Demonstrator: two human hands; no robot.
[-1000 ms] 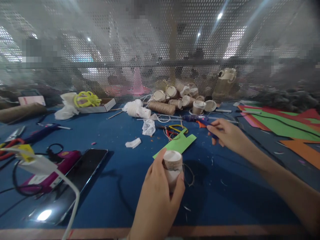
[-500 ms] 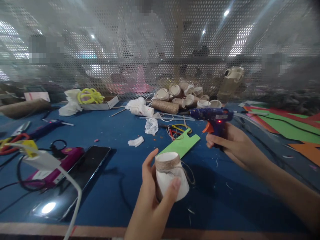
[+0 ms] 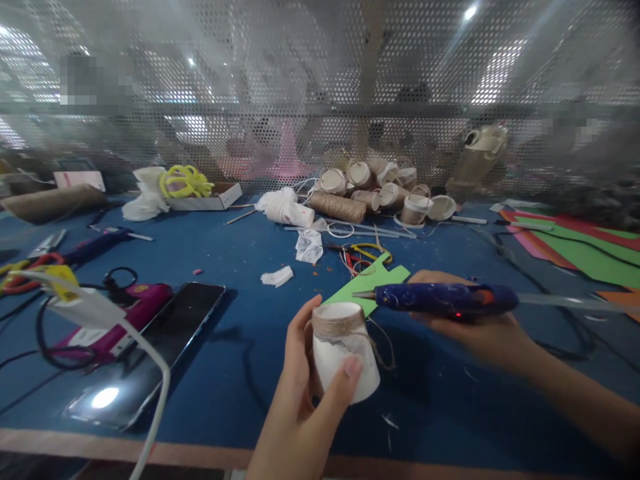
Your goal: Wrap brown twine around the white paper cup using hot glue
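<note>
A white paper cup [image 3: 367, 373], narrow end up, sits in my left hand [image 3: 310, 393], thumb across its front and fingers behind. Brown twine [image 3: 340, 325] is wound around the cup's upper part, and a loose tail of it hangs at the right. My right hand [image 3: 465, 333] grips a blue glue gun [image 3: 440, 298] lying on its side, its red light lit. The gun's metal nozzle points left, just above and right of the cup's top; I cannot tell whether it touches. A clear glue stick [image 3: 555, 302] juts from its back. Behind the cup lies green paper [image 3: 393, 275].
Farther back are a spool of twine [image 3: 339, 206], several twine-wrapped cups [image 3: 395, 195], a stack of white cups [image 3: 290, 212] and yellow-handled pliers [image 3: 369, 251]. At left lie a phone [image 3: 185, 320], a magenta power strip [image 3: 150, 300] and a white cable [image 3: 163, 373]. Coloured paper sheets [image 3: 575, 247] are at right.
My right hand has brought the glue gun down and closer to the cup, turning it onto its side. The left hand still holds the cup in nearly the same spot. The view shifted slightly.
</note>
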